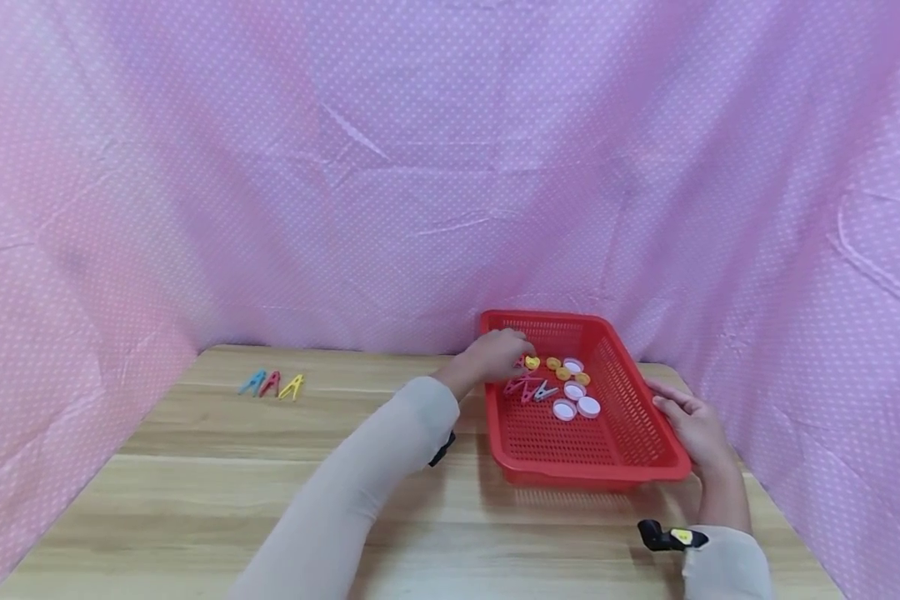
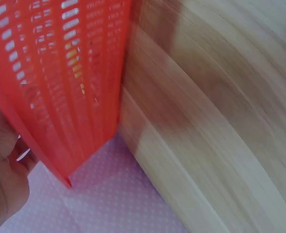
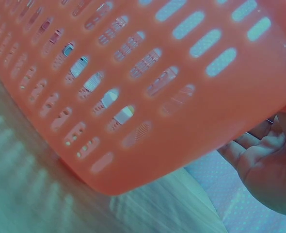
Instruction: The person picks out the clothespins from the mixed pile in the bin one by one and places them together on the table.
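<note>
My left hand reaches over the left rim of a red plastic basket, fingers bent down among the small items inside. Its fingertips are beside a yellow cap and the pink clothespins; I cannot tell whether they pinch anything. In the left wrist view, the basket wall hides most of those items. On the other side, my right hand grips the right rim, thumb over it and fingers beneath. A grey clothespin, several white caps and yellow caps lie in the basket.
A blue clothespin, a red clothespin and a yellow clothespin lie in a row at the back left of the wooden table. A pink dotted cloth hangs behind the table and along its sides.
</note>
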Demonstrator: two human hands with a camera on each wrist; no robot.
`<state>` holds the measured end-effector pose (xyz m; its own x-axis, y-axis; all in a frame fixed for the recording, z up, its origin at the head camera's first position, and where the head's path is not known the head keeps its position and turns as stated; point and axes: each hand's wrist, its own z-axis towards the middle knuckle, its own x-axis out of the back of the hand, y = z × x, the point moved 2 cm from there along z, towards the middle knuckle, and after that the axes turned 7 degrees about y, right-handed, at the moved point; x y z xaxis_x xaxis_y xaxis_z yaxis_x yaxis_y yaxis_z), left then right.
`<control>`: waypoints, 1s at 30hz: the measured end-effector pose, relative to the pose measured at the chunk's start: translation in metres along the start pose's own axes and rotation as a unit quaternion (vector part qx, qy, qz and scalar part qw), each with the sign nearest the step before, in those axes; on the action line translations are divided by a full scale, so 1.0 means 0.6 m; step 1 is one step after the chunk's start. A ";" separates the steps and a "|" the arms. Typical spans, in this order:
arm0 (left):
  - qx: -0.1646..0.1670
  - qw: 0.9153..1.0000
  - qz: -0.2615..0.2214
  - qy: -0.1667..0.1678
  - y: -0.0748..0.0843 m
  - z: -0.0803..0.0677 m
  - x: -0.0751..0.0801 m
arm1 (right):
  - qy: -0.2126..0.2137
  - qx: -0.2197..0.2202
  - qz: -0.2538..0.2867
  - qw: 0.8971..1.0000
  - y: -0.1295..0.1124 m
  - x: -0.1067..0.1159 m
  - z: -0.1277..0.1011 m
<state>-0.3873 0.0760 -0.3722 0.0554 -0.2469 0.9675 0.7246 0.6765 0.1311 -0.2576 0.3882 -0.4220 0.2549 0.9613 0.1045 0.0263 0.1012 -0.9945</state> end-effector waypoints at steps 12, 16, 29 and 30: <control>0.039 0.994 -0.014 -0.102 0.032 0.035 -0.040 | 0.000 -0.001 -0.005 1.000 0.000 0.002 -0.003; 0.062 0.989 -0.032 -0.132 0.038 0.036 -0.042 | 0.001 -0.005 -0.005 1.000 0.000 -0.001 -0.006; 0.043 0.989 -0.052 -0.131 0.037 0.049 -0.046 | -0.006 0.005 -0.005 1.000 -0.003 -0.001 -0.005; 0.046 0.989 -0.053 -0.131 0.037 0.049 -0.047 | -0.005 0.002 -0.009 1.000 -0.003 0.000 -0.006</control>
<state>-0.3927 0.1185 -0.3904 -0.2067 -0.1398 0.9684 0.6511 0.7191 0.2428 -0.2545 0.3869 -0.4201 0.2443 0.9619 0.1226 0.0271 0.1196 -0.9925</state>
